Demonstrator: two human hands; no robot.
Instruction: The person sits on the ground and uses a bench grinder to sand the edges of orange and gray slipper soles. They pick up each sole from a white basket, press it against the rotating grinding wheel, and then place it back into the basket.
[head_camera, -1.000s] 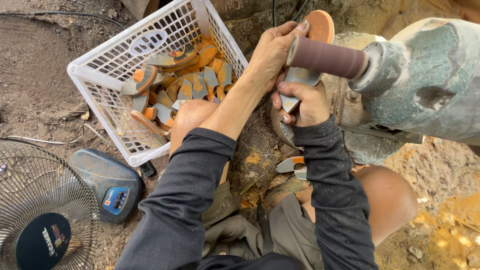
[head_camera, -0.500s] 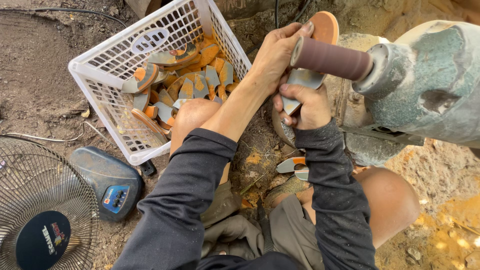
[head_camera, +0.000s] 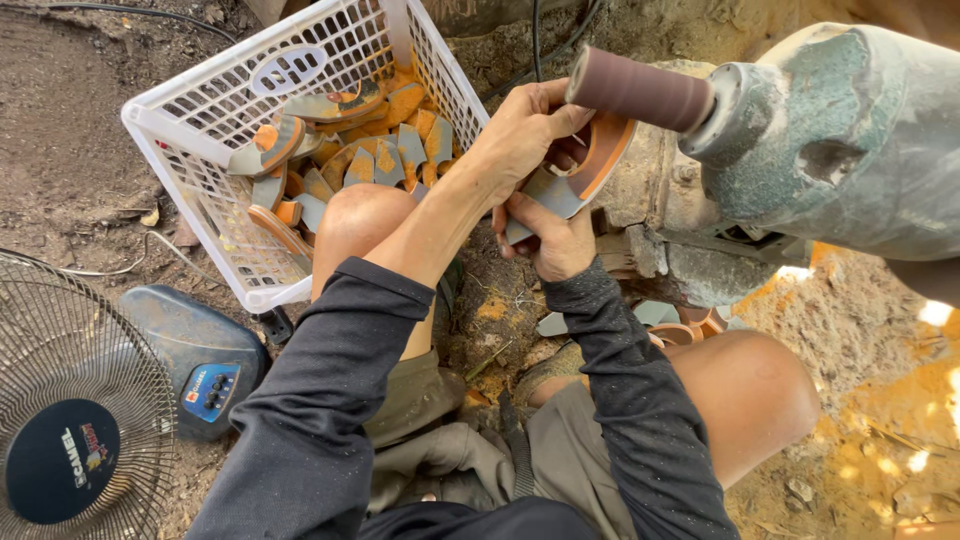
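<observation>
Compared with the frame one second earlier, both hands sit slightly lower under the sanding drum (head_camera: 640, 90), and the orange and grey curved piece (head_camera: 585, 170), which then rose above the drum, now lies below and just behind it. The view has also shifted, showing more of the fan at near left.

The left hand (head_camera: 525, 130) is closed around the far edge of the piece, fingers curled over its orange rim. The right hand (head_camera: 550, 235) is clamped on the near grey edge, thumb on top. The piece is held between both hands, right beside the brown drum; actual contact with the drum cannot be confirmed.

The white plastic basket (head_camera: 200, 110) stands at far left, holding a heap of similar orange and grey pieces (head_camera: 360, 150). A few more pieces (head_camera: 680, 322) lie on the dirt between the knees, partly hidden by the right forearm.

The grey-green motor housing (head_camera: 840, 140) is cut off at the right edge. The fan (head_camera: 80, 430) is cut off at the left and bottom, and its blue base (head_camera: 200, 365) lies partly behind the left sleeve. The fingertips of the right hand are hidden under the piece.
</observation>
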